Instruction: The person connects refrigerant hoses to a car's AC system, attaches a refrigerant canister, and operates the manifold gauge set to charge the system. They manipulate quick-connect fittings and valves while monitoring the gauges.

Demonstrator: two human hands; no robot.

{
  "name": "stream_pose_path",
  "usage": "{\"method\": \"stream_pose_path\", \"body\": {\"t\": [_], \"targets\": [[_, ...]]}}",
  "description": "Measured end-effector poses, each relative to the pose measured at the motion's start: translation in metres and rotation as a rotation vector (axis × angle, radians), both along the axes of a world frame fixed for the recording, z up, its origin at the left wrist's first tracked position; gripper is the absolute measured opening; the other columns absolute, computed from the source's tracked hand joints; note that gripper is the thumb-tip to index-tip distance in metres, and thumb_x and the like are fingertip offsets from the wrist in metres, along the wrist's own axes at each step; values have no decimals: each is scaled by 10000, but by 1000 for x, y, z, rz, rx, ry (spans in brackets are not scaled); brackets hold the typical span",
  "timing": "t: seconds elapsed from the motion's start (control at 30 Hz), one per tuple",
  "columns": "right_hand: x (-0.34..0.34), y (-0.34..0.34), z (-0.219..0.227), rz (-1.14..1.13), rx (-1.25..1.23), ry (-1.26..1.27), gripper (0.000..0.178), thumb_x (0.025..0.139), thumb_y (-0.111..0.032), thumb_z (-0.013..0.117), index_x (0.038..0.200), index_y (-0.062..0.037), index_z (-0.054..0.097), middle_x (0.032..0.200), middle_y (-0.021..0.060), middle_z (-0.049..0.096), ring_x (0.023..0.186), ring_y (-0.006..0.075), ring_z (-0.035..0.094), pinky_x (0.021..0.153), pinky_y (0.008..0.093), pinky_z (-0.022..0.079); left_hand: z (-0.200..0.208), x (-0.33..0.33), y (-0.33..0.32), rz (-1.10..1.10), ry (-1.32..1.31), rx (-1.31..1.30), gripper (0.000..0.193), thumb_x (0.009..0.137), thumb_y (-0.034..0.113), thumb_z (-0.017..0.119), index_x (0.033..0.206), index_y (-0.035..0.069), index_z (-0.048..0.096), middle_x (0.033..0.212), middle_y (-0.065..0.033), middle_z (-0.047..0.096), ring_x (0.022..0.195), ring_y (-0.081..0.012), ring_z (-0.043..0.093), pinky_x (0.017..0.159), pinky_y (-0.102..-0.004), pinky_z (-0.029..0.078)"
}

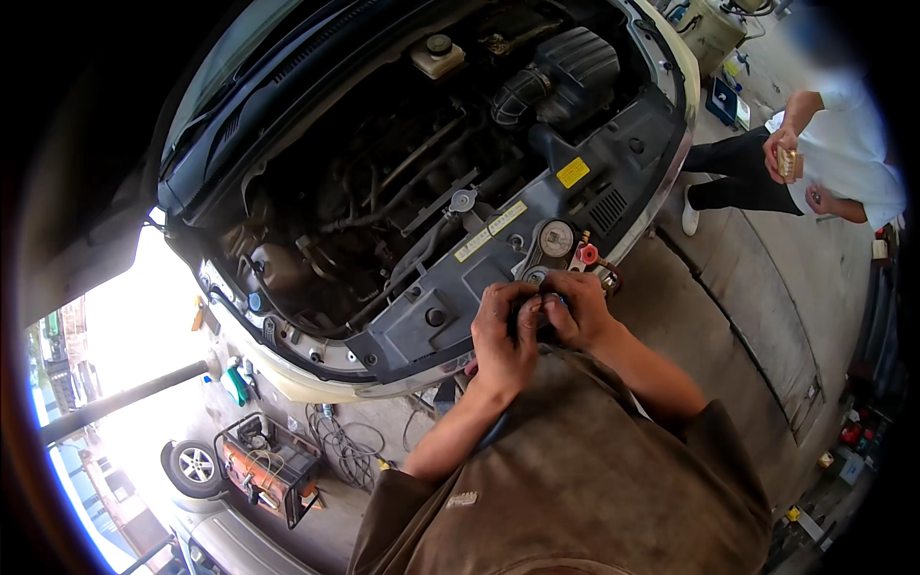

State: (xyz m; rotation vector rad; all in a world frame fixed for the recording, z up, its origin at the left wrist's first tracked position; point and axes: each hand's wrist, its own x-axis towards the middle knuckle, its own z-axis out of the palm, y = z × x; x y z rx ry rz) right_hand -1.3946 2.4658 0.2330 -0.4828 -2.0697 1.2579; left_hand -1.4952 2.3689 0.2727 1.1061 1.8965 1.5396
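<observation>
Both my hands meet in front of my chest, over the front edge of the car's open engine bay. My left hand (506, 331) is closed, thumb and fingers pinched together. Fingertips touching it, my right hand (577, 305) is curled closed as well. Whatever lies between them is mostly hidden; only a dark bit with a trace of blue shows. Just beyond my fingers, a manifold gauge set with a round dial (556, 238) and a red knob (587, 254) rests on the dark front panel (402, 331).
The engine bay (383, 182) holds an air filter box (580, 67) and a fluid reservoir (438, 59). At right stands another person (843, 144) holding a small item. Lower left are an orange-framed machine (268, 470), a wheel (196, 467) and coiled cables (345, 441).
</observation>
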Motion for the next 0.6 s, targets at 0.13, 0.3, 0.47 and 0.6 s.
{"method": "stream_pose_path", "body": {"t": [0.13,0.3,0.47,0.6], "targets": [[17,-7,23,242,-1159,-190,343,925,-332,407,787,-36,511,607,18,498,555,111,514,483,263,410,-5,-3,2,-46,108,41,126,769,9,580,886,14,533,813,-137,571,729,-315,541,667,-373,433],[22,-5,42,74,-328,-367,296,850,-311,556,879,-18,519,680,101,535,660,267,580,573,333,459,3,2,8,-72,-111,-75,78,845,18,491,899,-14,538,767,-105,570,678,-172,551,634,-261,437],[31,14,16,14,351,-237,395,725,-236,686,994,2,523,944,156,535,856,298,554,722,350,472,-29,5,20,-103,-240,85,149,913,172,484,912,29,526,672,32,485,540,-26,392,466,-166,322],[45,13,19,-71,389,-268,411,692,-263,713,1008,-50,562,963,113,550,882,273,564,726,341,482,-33,8,22,-152,-415,-36,141,911,163,490,934,31,535,680,27,486,508,-31,412,432,-179,338]]}}
